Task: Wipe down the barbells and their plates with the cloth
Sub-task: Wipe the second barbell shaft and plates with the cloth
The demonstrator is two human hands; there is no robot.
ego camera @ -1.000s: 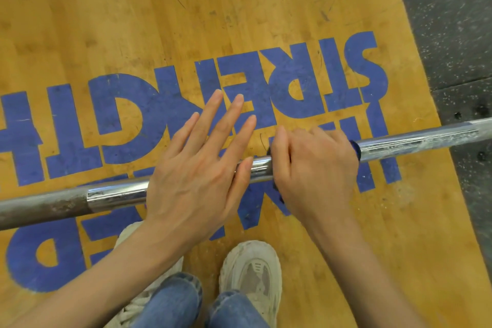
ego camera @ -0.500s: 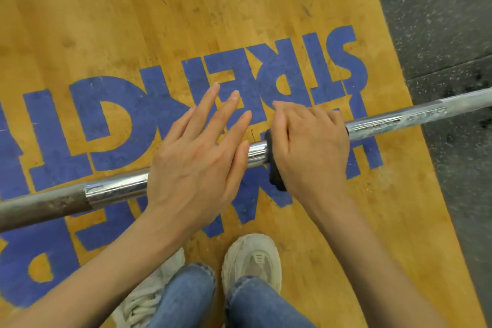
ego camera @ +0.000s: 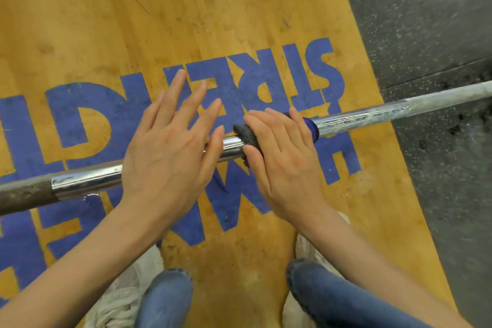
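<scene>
barbell [ego camera: 87, 184] long axis left-right, right end farther | left hand [ego camera: 165, 160] flat on it | right hand [ego camera: 282, 157] grips cloth [ego camera: 246, 136]

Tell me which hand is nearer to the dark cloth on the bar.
Right. The right hand wraps the cloth around the bar; the left hand rests beside it, fingers straight.

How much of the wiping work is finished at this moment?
Done: the bar shines near the left hand. In hand: the right hand wraps the cloth around the bar's middle. Left: the rusty end, the dull chalky stretch, and the plates, which are out of view.
</scene>
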